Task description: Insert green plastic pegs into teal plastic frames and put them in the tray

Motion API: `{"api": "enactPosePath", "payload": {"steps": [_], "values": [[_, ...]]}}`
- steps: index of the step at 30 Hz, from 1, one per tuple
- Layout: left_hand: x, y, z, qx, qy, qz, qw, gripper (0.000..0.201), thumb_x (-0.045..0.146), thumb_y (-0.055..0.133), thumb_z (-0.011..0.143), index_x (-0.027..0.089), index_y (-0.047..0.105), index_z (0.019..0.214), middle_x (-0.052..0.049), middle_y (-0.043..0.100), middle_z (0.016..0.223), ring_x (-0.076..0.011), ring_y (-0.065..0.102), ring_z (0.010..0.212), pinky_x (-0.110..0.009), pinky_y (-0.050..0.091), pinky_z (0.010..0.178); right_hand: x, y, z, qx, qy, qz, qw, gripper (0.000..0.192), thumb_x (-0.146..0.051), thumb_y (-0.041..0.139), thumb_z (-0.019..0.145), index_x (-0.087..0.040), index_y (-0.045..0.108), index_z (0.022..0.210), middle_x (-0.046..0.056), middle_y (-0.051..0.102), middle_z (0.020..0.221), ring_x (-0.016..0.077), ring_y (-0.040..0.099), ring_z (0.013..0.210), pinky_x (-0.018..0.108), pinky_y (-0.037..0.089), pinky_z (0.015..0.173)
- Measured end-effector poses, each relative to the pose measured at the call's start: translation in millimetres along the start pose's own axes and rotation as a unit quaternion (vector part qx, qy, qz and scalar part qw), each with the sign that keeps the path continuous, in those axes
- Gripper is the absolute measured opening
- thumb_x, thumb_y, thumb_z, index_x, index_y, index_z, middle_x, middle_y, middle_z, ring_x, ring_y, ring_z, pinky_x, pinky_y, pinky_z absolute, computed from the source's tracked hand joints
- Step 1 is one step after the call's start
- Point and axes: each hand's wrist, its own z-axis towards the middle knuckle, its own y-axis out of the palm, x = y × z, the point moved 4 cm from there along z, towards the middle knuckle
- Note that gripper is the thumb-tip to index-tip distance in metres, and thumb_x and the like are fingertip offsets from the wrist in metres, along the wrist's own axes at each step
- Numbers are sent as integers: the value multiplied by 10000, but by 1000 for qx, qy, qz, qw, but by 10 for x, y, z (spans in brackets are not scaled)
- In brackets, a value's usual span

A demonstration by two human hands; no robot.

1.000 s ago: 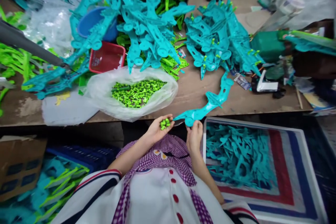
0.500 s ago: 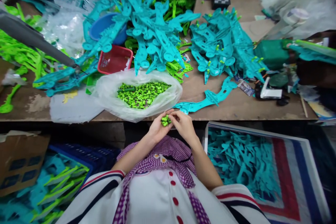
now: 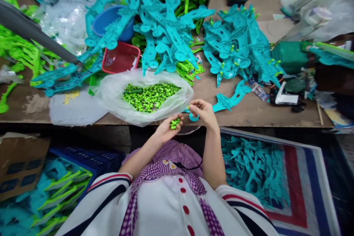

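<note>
Several small green pieces (image 3: 174, 122) are sitting in my cupped left hand (image 3: 166, 129), fingers half curled around them, just in front of the clear bag (image 3: 116, 97) of the same green pieces on the tabletop (image 3: 249, 112). My right hand (image 3: 203, 112) is pinching something between its fingers beside that bag, but it is too small for me to make out, so I am not calling what it is gripping. That hand is also covering the near end of the teal part (image 3: 231, 99) lying flat to the bag's right; only a round end is peeking out beneath it. Half a second ago both hands were meeting over the green pieces; now the right one is reaching out over the teal part.
</note>
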Motion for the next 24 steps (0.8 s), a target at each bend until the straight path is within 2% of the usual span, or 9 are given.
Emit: {"api": "enactPosePath", "payload": {"steps": [2,4,6,8,10,12,15,20,24], "values": [[15,-68,-3,-14,29,84,996,155,189,686,789,110,687,922,-15,613,739,-15,471,455,-101,263,344,170,-211,-45,75,22,8,997,319,-472,712,709,-201,624,854,-25,611,649,112,516,500,243,424,464],[59,-108,-5,-7,92,212,973,255,292,737,760,119,716,947,7,588,671,-5,385,394,-128,187,337,276,-370,-125,127,22,6,992,297,-444,708,709,-208,617,863,-15,628,700,121,544,532,258,462,488],[139,-67,14,12,178,352,919,283,354,742,756,136,749,935,-11,627,661,-52,479,451,-162,316,406,307,-425,-158,132,-1,1,991,285,-430,710,715,-214,617,876,2,648,785,136,584,609,286,513,556],[228,72,74,19,264,461,847,219,341,728,774,171,773,903,-52,715,777,-146,637,677,-240,488,636,310,-397,-107,115,-25,-13,993,300,-438,725,710,-214,617,878,9,647,828,148,599,670,305,534,609],[291,245,182,12,317,528,788,177,301,710,794,200,778,922,-73,751,959,-230,663,947,-333,478,904,339,-348,-1,102,-29,-28,994,322,-478,718,718,-208,607,852,1,626,794,144,587,649,300,524,596],[321,358,317,21,317,579,751,213,263,704,801,192,768,992,-98,746,1032,-281,640,1054,-391,418,1011,390,-325,88,98,-17,-37,994,354,-531,687,740,-205,591,841,-9,606,752,135,569,602,293,508,575],[327,365,464,50,282,668,687,301,240,686,819,157,735,1103,-142,736,1047,-331,637,1071,-439,409,1019,407,-340,92,83,-14,-63,994,388,-570,662,757,-204,588,862,4,621,755,154,584,631,303,514,596],[327,197,507,74,294,773,558,323,287,600,891,191,691,1186,-111,674,1230,-293,555,1233,-411,332,1115,157,-336,-32,29,-129,-240,962,252,-439,544,913,-209,647,924,65,681,917,208,623,864,354,504,808],[339,141,522,73,301,803,508,340,376,573,910,212,685,1187,-78,623,1325,-267,491,1309,-389,310,1140,156,-275,41,-15,-166,-302,939,229,-385,513,941,-205,645,993,77,685,944,214,630,866,352,498,799]]}}
